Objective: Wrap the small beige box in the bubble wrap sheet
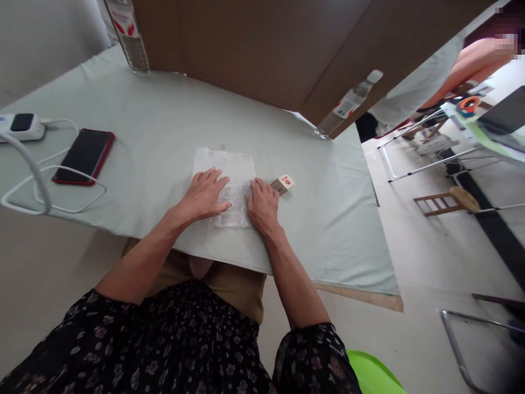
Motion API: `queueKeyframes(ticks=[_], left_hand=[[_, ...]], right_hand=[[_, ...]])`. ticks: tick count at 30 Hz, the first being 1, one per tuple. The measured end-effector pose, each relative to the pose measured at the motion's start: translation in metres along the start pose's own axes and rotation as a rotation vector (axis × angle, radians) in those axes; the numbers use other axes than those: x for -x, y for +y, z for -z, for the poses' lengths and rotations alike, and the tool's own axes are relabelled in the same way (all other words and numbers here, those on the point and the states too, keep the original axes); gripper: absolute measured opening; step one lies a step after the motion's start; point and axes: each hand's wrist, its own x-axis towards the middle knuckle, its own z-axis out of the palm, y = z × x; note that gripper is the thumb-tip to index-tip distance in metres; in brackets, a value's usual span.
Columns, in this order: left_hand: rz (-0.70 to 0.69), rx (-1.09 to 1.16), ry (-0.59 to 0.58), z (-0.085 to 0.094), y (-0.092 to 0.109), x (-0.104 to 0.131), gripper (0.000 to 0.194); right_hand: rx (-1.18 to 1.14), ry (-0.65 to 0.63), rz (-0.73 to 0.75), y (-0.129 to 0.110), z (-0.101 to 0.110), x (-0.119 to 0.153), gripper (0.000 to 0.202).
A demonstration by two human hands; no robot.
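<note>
The fingers (222, 183) of the left hand (199, 198) are spread wide on a sheet of bubble wrap (237, 189) at the frame's centre. Those of the right hand (263, 209) are extended closer together over its right edge. Just beside them, a small box (283, 184) is set on the table (328, 230). A phone (85, 156) is laid at middle left; brown cardboard (246, 44) is stood across the top.

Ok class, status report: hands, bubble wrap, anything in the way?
Left hand, right hand on bubble wrap. Wrap on tablecloth. Small box by right hand, off the wrap.
</note>
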Motion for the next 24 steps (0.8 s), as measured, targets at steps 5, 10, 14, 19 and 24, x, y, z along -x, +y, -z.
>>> queueKeyframes(ticks=[5,10,14,19,24], left_hand=[[0.053,0.044,-0.039,-0.016,-0.02,-0.019,0.075],[0.159,0.054,0.023,-0.017,-0.038,-0.016,0.091],[0.248,0.065,0.135,-0.017,-0.042,-0.015,0.075],[0.152,0.099,0.304,-0.024,-0.038,-0.017,0.055],[0.08,0.065,0.136,-0.023,-0.031,-0.016,0.063]], right_hand=[[0.046,-0.021,0.035,-0.002,0.004,0.001,0.034],[0.084,-0.026,0.025,-0.005,0.006,0.003,0.031],[0.063,-0.051,0.003,-0.003,0.009,0.001,0.031],[-0.027,0.049,0.045,-0.007,0.019,-0.01,0.034],[-0.073,-0.079,0.214,-0.026,0.01,-0.043,0.049]])
